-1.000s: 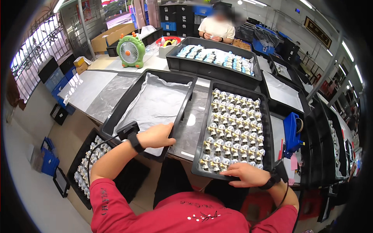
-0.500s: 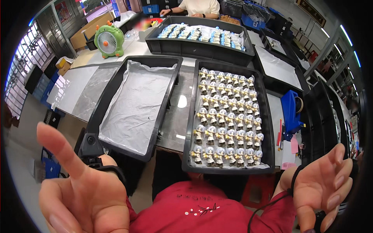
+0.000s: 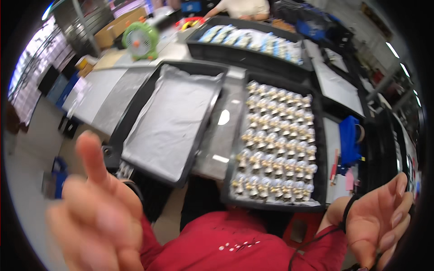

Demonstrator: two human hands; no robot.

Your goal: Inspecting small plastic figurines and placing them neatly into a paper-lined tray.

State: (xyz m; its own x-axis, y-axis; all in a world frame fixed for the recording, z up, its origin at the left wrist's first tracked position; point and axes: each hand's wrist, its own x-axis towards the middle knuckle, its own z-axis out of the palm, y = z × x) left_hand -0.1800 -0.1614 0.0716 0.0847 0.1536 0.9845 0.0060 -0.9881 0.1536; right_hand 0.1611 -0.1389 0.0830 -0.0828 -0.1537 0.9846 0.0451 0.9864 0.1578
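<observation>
White crumpled paper (image 3: 169, 122) lines a long black tray (image 3: 199, 67), which from where I stand lies beyond the left hand (image 3: 97, 212) and to its right. That hand is raised, forefinger upright and apart from the other fingers, which are too blurred for me to see exactly how they bend. The right hand (image 3: 375, 221) has its palm showing and its fingers loosely curved, thumb apart from them, around nothing but air. Ahead of it and to its left, a second black tray (image 3: 275, 207) carries six rows of small figurines (image 3: 280, 167) with pale heads. Both hands are clear of the trays. Just beyond the right hand sits a blue holder (image 3: 349, 140); far ahead of the left, a green fan (image 3: 140, 41).
</observation>
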